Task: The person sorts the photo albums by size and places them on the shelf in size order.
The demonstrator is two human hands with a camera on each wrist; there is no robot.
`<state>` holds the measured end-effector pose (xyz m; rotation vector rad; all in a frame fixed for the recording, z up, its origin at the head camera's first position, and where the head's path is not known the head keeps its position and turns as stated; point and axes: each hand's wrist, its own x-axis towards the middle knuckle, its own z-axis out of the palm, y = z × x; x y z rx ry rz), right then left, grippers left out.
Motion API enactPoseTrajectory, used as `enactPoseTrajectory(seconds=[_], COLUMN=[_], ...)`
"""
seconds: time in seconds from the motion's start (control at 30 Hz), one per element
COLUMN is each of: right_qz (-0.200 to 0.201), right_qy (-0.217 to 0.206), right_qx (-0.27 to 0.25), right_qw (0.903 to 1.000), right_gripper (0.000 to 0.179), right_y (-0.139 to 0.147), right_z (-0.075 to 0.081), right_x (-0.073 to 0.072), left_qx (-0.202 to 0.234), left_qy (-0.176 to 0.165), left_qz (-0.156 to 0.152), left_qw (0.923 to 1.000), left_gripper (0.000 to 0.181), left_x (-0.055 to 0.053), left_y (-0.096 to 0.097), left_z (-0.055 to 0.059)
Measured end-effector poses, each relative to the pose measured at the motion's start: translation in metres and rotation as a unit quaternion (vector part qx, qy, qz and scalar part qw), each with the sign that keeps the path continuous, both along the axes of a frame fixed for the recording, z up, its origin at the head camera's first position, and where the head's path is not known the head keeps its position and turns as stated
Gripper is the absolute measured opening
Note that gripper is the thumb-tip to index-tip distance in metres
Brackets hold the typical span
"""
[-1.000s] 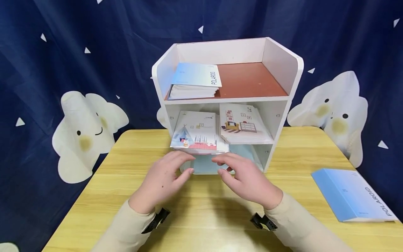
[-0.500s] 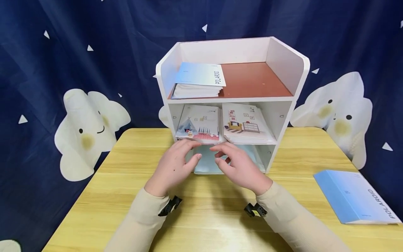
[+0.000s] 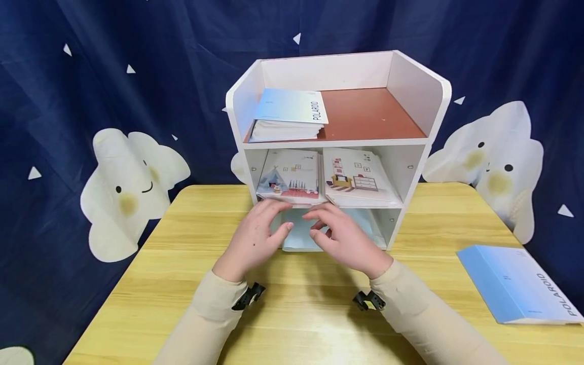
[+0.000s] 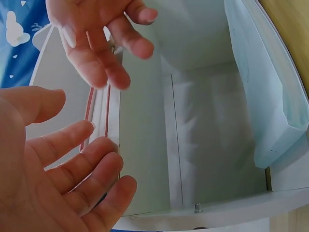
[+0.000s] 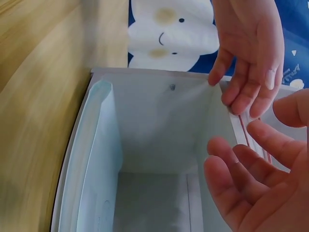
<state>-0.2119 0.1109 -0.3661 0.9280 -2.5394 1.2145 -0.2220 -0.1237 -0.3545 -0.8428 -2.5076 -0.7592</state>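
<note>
My left hand (image 3: pixel 255 233) is held at the front of the white shelf unit's middle shelf, fingers loosely bent and thumb apart. Its fingertips are right at the front edge of a picture book (image 3: pixel 292 175) with a tent drawing, which lies on other books. Facing it, my right hand (image 3: pixel 344 238) has its fingertips by the same shelf edge, below a picture book (image 3: pixel 358 175) showing a yellow armchair. Both palms appear bare in the wrist views. Below the hands, a pale blue book (image 4: pixel 273 96) lies flat on the bottom shelf.
On the shelf unit's red-brown top board (image 3: pixel 365 116), a stack of white books (image 3: pixel 287 131) lies at the left under a blue POLAROID book (image 3: pixel 292 105). Another blue-and-white POLAROID book (image 3: pixel 520 284) lies on the wooden table (image 3: pixel 182 263) at the right. A dark blue curtain (image 3: pixel 205 50) hangs behind.
The tent-drawing picture book and those beneath it have slid back into the middle shelf; before, they jutted past its edge. Both hands moved forward with them, then stayed nearly still over the last half second.
</note>
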Motion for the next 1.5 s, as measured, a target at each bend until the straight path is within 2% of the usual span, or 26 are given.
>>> enactPoseTrajectory(seconds=[0.13, 0.27, 0.37, 0.5, 0.67, 0.77, 0.87, 0.97, 1.07, 1.2, 1.27, 1.37, 1.5], right_qz=[0.005, -0.003, -0.022, -0.036, -0.050, -0.064, -0.086, -0.125, -0.170, -0.224, -0.246, -0.269, -0.289], right_qy=[-0.023, -0.032, -0.019, -0.006, -0.010, -0.005, 0.011, 0.028, 0.033, -0.001, -0.034, -0.096, -0.172], right_qx=[0.007, 0.022, 0.038, 0.046, 0.060, 0.071, 0.080, 0.095, 0.113, 0.161, 0.199, 0.259, 0.304], right_qw=[0.9997, 0.9992, 0.9989, 0.9983, 0.9969, 0.9954, 0.9930, 0.9872, 0.9785, 0.9612, 0.9480, 0.9225, 0.8913], right_gripper=[0.024, 0.022, 0.021, 0.020, 0.020, 0.020, 0.021, 0.022, 0.022, 0.034, 0.045, 0.063, 0.086], right_y=[0.006, 0.019, 0.033, 0.053, 0.075, 0.094, 0.119, 0.148, 0.177, 0.212, 0.230, 0.257, 0.290], right_z=[0.000, 0.000, 0.000, -0.004, -0.011, -0.016, -0.018, -0.017, -0.017, -0.017, -0.018, -0.022, -0.035], right_x=[0.006, 0.015, 0.021, 0.027, 0.030, 0.034, 0.040, 0.044, 0.045, 0.046, 0.045, 0.043, 0.042], left_qx=[-0.007, -0.007, 0.000, 0.005, 0.010, 0.027, 0.038, 0.033, 0.026, 0.020, 0.014, 0.008, 0.002], left_qy=[0.001, -0.014, -0.042, -0.098, -0.161, -0.202, -0.241, -0.272, -0.301, -0.326, -0.326, -0.322, -0.321], left_qz=[-0.001, -0.001, -0.013, -0.031, -0.042, -0.058, -0.071, -0.078, -0.083, -0.097, -0.102, -0.103, -0.104], left_qw=[1.0000, 0.9999, 0.9990, 0.9947, 0.9861, 0.9774, 0.9671, 0.9586, 0.9496, 0.9402, 0.9399, 0.9411, 0.9415], left_gripper=[0.036, 0.037, 0.037, 0.037, 0.043, 0.046, 0.046, 0.045, 0.045, 0.047, 0.048, 0.048, 0.047], left_x=[0.000, 0.001, 0.003, 0.007, 0.009, 0.011, 0.012, 0.010, 0.008, 0.008, 0.007, 0.006, 0.005], left_y=[-0.002, -0.004, -0.005, -0.007, -0.009, -0.010, -0.012, -0.014, -0.014, -0.013, -0.012, -0.011, -0.011], left_z=[-0.001, -0.001, 0.000, -0.001, -0.010, -0.020, -0.030, -0.039, -0.046, -0.054, -0.058, -0.062, -0.065])
